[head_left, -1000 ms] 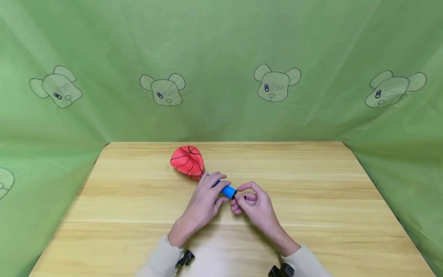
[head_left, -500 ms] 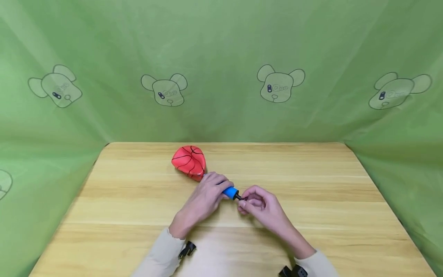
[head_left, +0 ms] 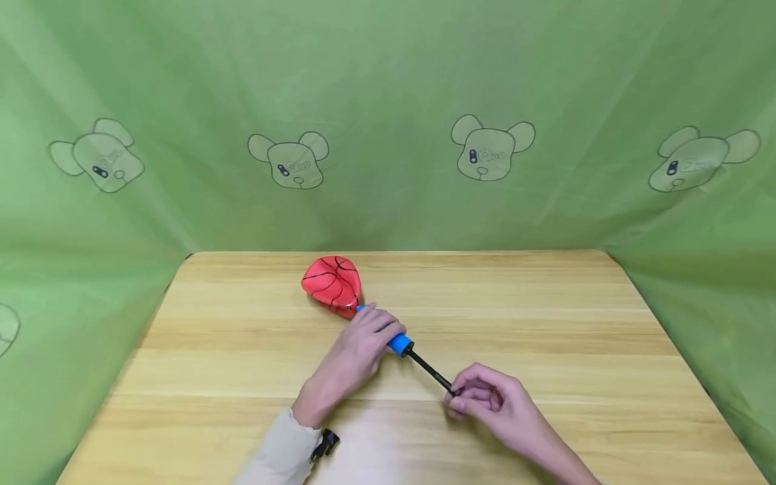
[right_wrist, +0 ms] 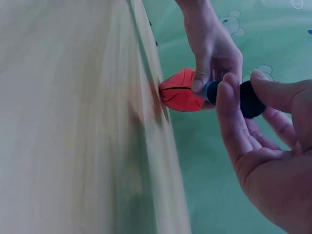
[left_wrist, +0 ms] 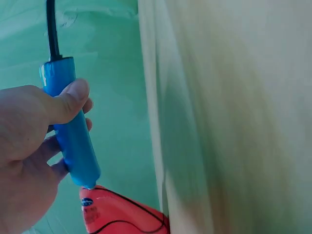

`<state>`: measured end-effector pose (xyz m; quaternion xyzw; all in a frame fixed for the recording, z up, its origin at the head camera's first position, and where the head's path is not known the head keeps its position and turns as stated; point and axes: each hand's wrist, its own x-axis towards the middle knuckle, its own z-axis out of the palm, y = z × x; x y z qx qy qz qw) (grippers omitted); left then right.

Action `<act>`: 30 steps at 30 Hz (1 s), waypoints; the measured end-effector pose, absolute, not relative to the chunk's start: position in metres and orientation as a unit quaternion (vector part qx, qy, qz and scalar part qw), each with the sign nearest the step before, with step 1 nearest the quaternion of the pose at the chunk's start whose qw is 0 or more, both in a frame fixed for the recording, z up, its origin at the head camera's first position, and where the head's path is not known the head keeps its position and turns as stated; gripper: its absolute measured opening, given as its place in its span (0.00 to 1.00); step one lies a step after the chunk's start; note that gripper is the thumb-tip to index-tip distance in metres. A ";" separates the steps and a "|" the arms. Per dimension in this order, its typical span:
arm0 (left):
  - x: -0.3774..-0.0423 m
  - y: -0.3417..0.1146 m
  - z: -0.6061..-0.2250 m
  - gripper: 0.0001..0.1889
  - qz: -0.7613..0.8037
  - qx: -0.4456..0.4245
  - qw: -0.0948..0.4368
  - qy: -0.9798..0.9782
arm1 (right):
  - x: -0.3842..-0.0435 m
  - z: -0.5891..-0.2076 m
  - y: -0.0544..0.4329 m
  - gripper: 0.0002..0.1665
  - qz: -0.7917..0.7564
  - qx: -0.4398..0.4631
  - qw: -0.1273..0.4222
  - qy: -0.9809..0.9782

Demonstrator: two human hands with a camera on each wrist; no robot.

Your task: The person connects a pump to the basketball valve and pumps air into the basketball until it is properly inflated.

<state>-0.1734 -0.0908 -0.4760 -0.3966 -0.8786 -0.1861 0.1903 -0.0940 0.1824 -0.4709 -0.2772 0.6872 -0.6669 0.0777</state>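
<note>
A blue hand pump [left_wrist: 78,141] has its black rod [head_left: 430,369] drawn well out of the barrel. My left hand [head_left: 360,343] grips the barrel, thumb on one side and fingers round the other in the left wrist view. At the rod's end, my right hand [head_left: 500,404] pinches the round black handle [right_wrist: 251,100] between thumb and fingers. The pump's far tip meets a partly deflated red ball [head_left: 332,284] with black basketball lines and a dent in its side. In the left wrist view only part of the ball [left_wrist: 122,214] shows.
Both hands work over a light wood-grain table [head_left: 576,323]. Green cloth [head_left: 388,87] printed with bear heads stands behind it and hangs at both sides. A black device [head_left: 325,444] sits at the left sleeve.
My right hand has moved down and right, drawing the black rod out of the blue barrel. The left hand's fingers have closed round the barrel. The ball stays almost in place.
</note>
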 end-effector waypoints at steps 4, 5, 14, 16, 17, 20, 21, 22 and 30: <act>-0.172 -0.087 -0.476 0.20 -0.150 -0.406 0.174 -0.885 | -0.095 -0.475 0.180 0.11 -0.676 -0.313 0.068 0.663; -0.171 -0.086 -0.477 0.22 -0.141 -0.406 0.170 -0.887 | -0.096 -0.476 0.177 0.10 -0.675 -0.313 0.069 0.664; -0.166 -0.082 -0.479 0.18 -0.083 -0.389 0.164 -0.903 | -0.120 -0.477 0.149 0.07 -0.650 -0.267 0.059 0.710; -0.165 -0.082 -0.481 0.14 -0.073 -0.382 0.158 -0.908 | -0.122 -0.476 0.145 0.09 -0.649 -0.261 0.063 0.712; -0.165 -0.083 -0.482 0.13 -0.072 -0.380 0.157 -0.909 | -0.123 -0.476 0.144 0.10 -0.649 -0.257 0.065 0.713; -0.165 -0.084 -0.484 0.08 -0.077 -0.379 0.156 -0.909 | -0.119 -0.474 0.145 0.11 -0.641 -0.244 0.066 0.725; -0.165 -0.085 -0.485 0.08 -0.078 -0.380 0.157 -0.908 | -0.117 -0.473 0.146 0.11 -0.637 -0.242 0.064 0.729; -0.166 -0.085 -0.485 0.08 -0.078 -0.380 0.158 -0.908 | -0.115 -0.472 0.148 0.11 -0.635 -0.241 0.061 0.732; -0.167 -0.087 -0.481 0.12 -0.061 -0.371 0.153 -0.914 | -0.095 -0.467 0.167 0.12 -0.642 -0.257 0.014 0.722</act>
